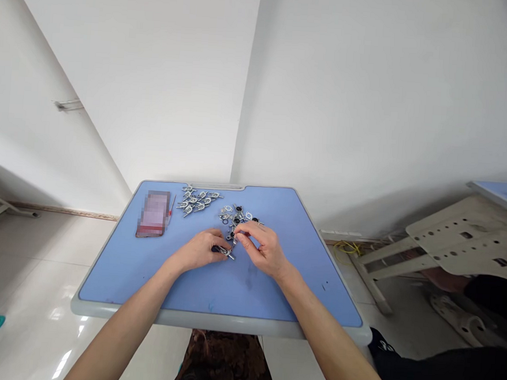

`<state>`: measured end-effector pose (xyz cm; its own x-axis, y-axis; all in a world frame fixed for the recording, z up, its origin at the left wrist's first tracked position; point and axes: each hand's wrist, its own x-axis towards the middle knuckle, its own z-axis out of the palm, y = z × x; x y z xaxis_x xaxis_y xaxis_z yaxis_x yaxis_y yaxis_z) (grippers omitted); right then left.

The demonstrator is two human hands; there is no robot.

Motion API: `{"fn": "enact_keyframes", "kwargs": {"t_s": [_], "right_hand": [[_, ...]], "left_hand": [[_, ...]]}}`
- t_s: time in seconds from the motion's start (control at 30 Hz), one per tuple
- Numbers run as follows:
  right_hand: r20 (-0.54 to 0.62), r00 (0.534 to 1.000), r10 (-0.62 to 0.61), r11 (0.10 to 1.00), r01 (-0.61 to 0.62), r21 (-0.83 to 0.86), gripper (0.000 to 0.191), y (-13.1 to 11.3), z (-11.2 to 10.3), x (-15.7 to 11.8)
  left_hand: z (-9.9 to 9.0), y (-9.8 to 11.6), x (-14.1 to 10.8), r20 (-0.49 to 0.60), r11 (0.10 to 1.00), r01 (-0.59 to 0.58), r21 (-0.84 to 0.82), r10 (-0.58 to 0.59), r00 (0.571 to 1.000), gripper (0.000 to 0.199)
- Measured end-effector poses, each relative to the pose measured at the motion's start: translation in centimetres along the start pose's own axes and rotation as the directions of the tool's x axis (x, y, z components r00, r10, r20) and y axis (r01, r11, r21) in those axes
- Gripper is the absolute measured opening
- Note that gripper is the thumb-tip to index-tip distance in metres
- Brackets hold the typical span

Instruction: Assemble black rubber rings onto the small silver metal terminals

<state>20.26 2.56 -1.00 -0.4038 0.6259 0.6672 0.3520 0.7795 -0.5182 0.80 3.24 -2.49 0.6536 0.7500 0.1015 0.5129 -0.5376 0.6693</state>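
Observation:
Near the middle of the blue desk, my left hand [203,248] is closed on a small metal part [228,253] and holds it low over the desktop. Just to its right, my right hand [263,247] pinches a small thing above that part, too small to name. Beyond my hands lies a loose pile of small black and metal pieces [238,213], with pale rings among them. Farther back and to the left, several similar metal assemblies [197,200] lie in a group.
A phone [153,215] lies on the desk's left side, with a thin red-and-clear stick [171,212] beside it. The desk [317,275] stands against a white wall. At the right are another desk [505,193], a yellow cord [344,251] and a person's shoe [457,320].

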Motion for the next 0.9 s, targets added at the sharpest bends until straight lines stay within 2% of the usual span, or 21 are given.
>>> {"fn": "enact_keyframes", "kwargs": {"t_s": [0.3,0.47,0.9], "right_hand": [[0.028,0.997,0.066,0.997,-0.067,0.045,0.012,0.1,0.3,0.2],[-0.059,0.988,0.139,0.99,-0.141,-0.021,0.008,0.0,0.7,0.2],[-0.175,0.968,0.18,0.969,-0.204,-0.136,0.014,-0.7,1.8,0.0]], "left_hand": [[0.3,-0.3,0.1,-0.009,1.0,-0.003,-0.017,0.003,1.0,0.018],[0.5,-0.5,0.1,-0.022,1.0,0.001,-0.007,-0.001,1.0,0.017],[0.6,-0.1,0.0,-0.038,0.999,0.041,0.01,-0.04,0.998,0.015]]}}
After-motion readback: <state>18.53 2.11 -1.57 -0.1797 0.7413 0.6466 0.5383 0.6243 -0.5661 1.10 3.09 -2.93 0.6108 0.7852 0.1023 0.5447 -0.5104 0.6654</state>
